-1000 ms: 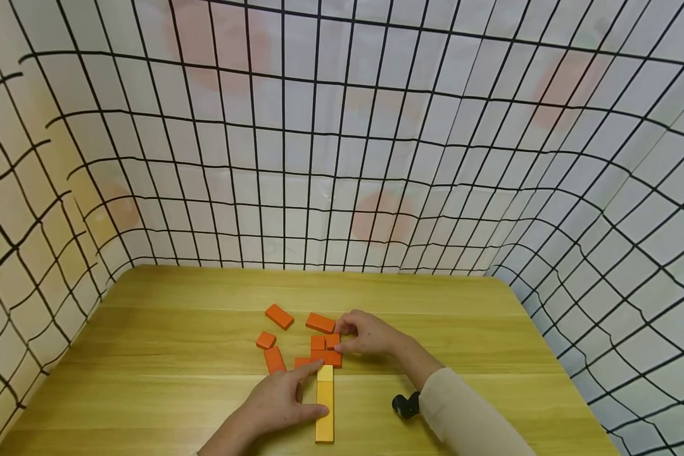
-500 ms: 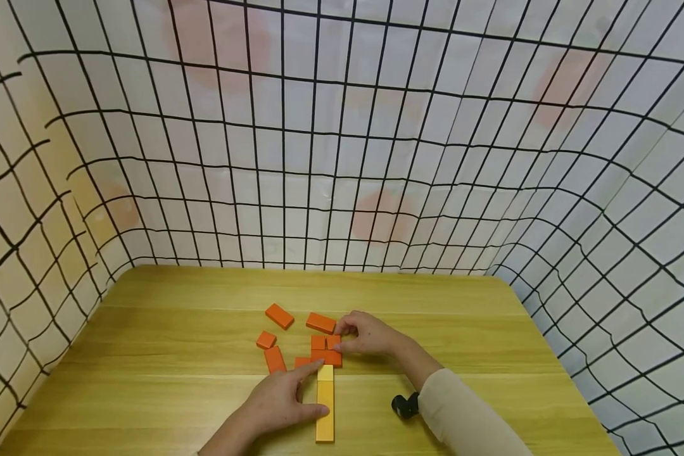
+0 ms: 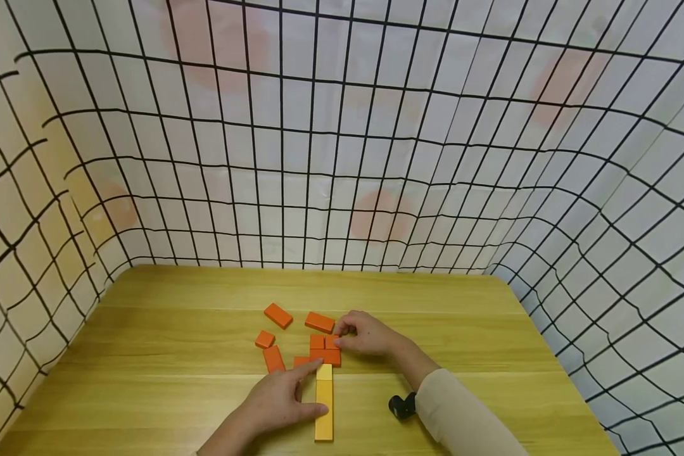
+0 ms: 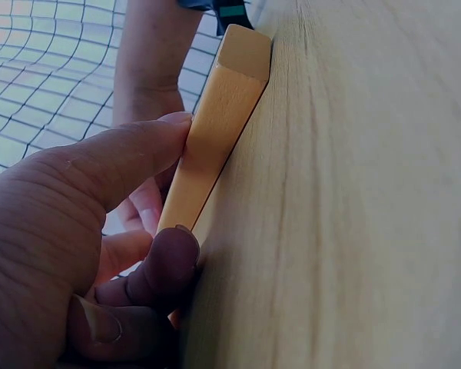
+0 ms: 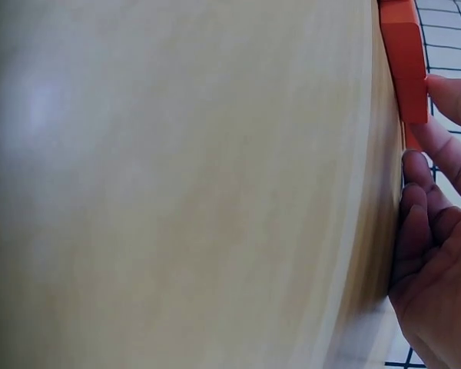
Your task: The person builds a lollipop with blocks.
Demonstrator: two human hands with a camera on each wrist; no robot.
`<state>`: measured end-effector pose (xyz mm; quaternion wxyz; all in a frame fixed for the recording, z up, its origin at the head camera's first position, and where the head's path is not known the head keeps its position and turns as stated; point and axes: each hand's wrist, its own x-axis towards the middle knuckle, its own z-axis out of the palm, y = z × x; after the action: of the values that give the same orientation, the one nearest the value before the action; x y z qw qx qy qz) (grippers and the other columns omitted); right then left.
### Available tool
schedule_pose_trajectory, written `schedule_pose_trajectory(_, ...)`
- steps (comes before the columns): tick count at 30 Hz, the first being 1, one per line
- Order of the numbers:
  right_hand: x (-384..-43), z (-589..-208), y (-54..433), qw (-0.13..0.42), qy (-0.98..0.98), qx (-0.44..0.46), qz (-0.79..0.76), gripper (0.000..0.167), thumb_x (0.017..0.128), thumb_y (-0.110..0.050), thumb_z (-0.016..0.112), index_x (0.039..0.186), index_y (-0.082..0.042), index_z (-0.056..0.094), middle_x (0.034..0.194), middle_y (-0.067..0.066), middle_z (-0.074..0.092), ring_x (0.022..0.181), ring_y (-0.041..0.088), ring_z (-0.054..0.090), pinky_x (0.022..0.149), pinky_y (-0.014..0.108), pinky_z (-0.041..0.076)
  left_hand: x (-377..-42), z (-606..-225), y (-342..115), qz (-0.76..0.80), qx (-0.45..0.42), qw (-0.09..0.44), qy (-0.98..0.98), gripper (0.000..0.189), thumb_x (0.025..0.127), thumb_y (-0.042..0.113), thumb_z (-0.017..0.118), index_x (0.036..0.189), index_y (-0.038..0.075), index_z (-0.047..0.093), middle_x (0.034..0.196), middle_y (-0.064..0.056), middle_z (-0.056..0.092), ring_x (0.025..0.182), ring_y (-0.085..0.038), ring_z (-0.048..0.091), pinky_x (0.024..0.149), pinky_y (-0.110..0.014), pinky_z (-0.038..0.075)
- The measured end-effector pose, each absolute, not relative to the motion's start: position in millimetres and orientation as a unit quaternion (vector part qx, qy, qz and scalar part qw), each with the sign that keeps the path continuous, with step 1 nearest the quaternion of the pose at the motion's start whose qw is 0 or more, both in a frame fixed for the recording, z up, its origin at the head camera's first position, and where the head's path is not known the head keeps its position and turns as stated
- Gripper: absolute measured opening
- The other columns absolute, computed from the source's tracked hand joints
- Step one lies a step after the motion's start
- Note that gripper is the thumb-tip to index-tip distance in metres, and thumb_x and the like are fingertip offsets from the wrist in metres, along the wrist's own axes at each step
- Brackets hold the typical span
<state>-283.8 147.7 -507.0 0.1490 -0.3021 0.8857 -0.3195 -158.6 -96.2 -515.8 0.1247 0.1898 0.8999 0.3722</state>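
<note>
On the wooden table, my right hand (image 3: pixel 370 334) pinches a small orange block (image 3: pixel 330 341) between thumb and forefinger. That block lies beside another small orange block (image 3: pixel 316 342), both against a longer orange block (image 3: pixel 333 358). From there, a pale yellow block (image 3: pixel 324 372) and a longer yellow block (image 3: pixel 323 427) run toward me in a line. My left hand (image 3: pixel 273 402) rests its thumb on the longer yellow block, its straight forefinger reaching the joint of orange and pale yellow. In the left wrist view, the thumb touches the yellow block (image 4: pixel 215 115) side.
Loose orange blocks lie around: one at the back left (image 3: pixel 278 315), one behind my right fingers (image 3: pixel 320 322), a small one (image 3: pixel 265 339) and another near my left hand (image 3: pixel 273 359). A black object (image 3: pixel 401 406) sits at my right sleeve. Black netting (image 3: pixel 330 240) encloses the table.
The small orange block in my right fingers has straightened and moved snugly beside its small neighbour, narrowing the gap between them. My left hand stays in place.
</note>
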Motion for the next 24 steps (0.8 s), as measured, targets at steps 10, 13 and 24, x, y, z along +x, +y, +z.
schedule_pose_trajectory(10,-282.9,-505.0,146.6,0.151,0.886,-0.300,-0.319,0.005,0.096,-0.025,0.071,0.100,-0.023,0.071,0.097,-0.007,0.062,0.091,0.010,0.052,0.083,0.028,0.044,-157.6,-514.8,-96.3,0.370,0.191,0.121,0.901,0.084,0.081,0.060,0.078,0.151,0.023,0.052,0.054,0.015,0.031,0.048,-0.005,0.028,0.049,-0.027,0.028)
schedule_pose_trajectory(13,-282.4,-504.3,146.6,0.148,0.888,-0.299,-0.316,0.004,0.096,-0.025,0.071,0.100,-0.023,0.071,0.097,-0.007,0.062,0.091,0.010,0.052,0.083,0.029,0.044,-157.2,-513.5,-96.2,0.370,0.192,0.121,0.901,0.084,0.081,0.059,0.078,0.152,0.023,0.051,0.055,0.015,0.030,0.049,-0.005,0.027,0.050,-0.027,0.028)
schedule_pose_trajectory(24,-281.6,-503.3,146.1,0.149,0.891,-0.292,-0.313,0.004,0.096,-0.027,0.071,0.100,-0.024,0.071,0.097,-0.009,0.062,0.091,0.010,0.053,0.083,0.029,0.045,-156.3,-511.5,-96.4,0.376,0.194,0.121,0.898,0.084,0.081,0.058,0.078,0.152,0.022,0.051,0.056,0.014,0.029,0.050,-0.006,0.026,0.050,-0.027,0.028)
